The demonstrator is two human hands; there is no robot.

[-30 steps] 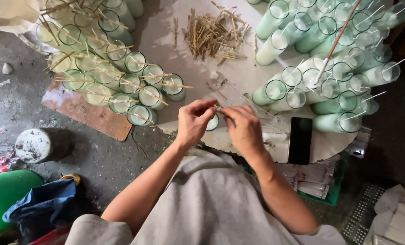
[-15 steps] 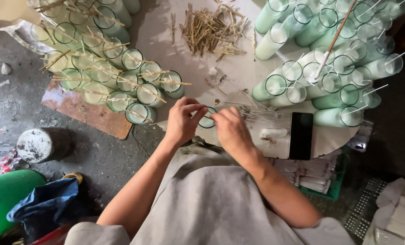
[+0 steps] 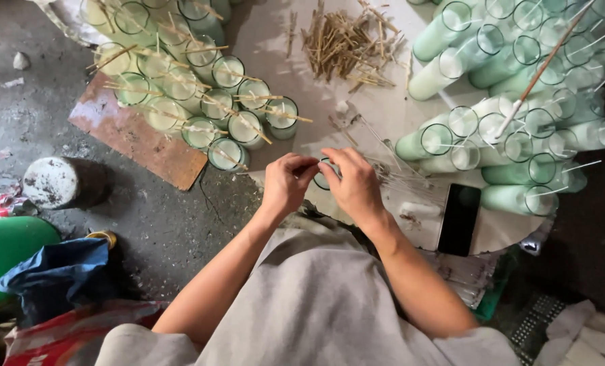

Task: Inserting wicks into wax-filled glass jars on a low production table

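Your left hand (image 3: 285,183) and right hand (image 3: 353,186) close over the small glass (image 3: 324,177), so only a sliver of its rim shows, and whatever your fingertips pinch is too fine to make out. The jar cluster (image 3: 519,88) on the right runs off the top and right edges. The green container (image 3: 4,254) gets cut by the left edge.

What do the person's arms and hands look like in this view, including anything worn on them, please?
Both arms are bare from above the elbow down to the hands. The left hand and right hand wear no gloves, and no rings, watch or bracelets show. A loose grey garment covers the torso and shoulders, its short sleeves ending on the upper arms.
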